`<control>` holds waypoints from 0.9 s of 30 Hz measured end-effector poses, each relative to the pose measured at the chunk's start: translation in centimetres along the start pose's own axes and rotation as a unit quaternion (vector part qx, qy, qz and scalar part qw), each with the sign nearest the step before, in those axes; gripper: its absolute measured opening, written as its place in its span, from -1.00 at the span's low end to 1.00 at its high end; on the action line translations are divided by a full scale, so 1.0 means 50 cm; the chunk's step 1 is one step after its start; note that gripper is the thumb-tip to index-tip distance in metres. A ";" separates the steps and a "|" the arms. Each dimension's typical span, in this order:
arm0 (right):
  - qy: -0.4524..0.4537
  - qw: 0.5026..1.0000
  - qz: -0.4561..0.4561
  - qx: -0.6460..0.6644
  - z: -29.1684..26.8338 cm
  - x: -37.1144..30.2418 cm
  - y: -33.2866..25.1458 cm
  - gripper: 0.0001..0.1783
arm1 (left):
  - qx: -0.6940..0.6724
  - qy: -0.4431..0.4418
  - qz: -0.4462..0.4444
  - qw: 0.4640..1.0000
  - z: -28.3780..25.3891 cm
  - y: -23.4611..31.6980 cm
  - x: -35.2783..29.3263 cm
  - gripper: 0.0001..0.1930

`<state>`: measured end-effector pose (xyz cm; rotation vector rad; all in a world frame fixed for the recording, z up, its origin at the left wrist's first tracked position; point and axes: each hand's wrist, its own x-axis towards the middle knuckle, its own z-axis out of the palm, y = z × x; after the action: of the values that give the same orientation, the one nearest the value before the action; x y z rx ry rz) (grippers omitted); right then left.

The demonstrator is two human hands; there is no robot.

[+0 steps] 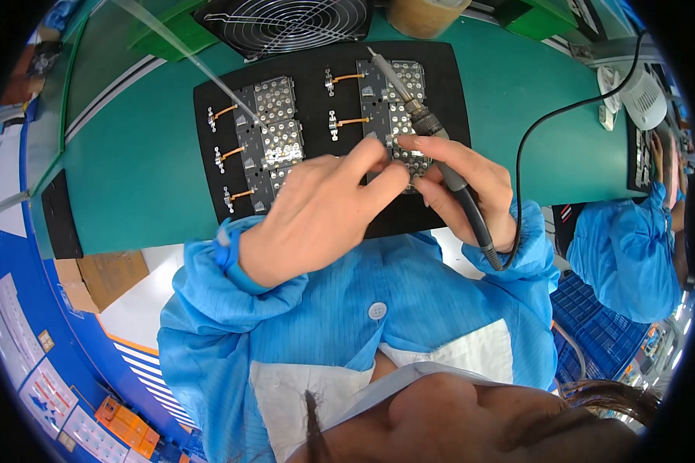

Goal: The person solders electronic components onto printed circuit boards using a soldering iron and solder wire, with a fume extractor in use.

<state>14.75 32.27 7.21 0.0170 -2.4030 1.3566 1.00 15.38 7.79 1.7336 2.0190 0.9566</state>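
Observation:
My right hand is wrapped round a soldering iron, whose tip points up and away from me over a circuit board panel. The thumb and forefinger of that hand reach down to the panel's near end. My left hand is closed there, thumb and forefinger almost together; whatever they pinch is hidden. To the left lies a second panel with rows of round silvery contacts. Small metal connectors on orange flex strips stick out from the left sides of both panels.
Both panels lie on a black mat on the green tabletop. Behind stand a fan and a roll of tape. The iron's black cable loops to the right. Another person's blue sleeve is at far right.

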 end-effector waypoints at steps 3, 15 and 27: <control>-0.026 0.999 0.047 0.004 -0.011 -0.014 0.003 -0.50 | 0.074 0.010 0.023 0.997 -0.001 -0.032 -0.024 -0.76; 0.010 0.997 -0.041 -0.060 -0.022 -0.033 0.072 -0.57 | -0.099 0.154 -0.179 0.967 0.002 -0.074 -0.078 -0.89; 0.034 0.993 -0.016 -0.110 -0.032 0.000 0.060 -0.73 | -0.019 0.215 -0.136 0.967 0.022 -0.086 -0.064 -0.90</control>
<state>14.69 35.20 5.46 -0.0485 -2.4693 1.0558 -0.81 12.43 3.57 1.2593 2.3999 1.3518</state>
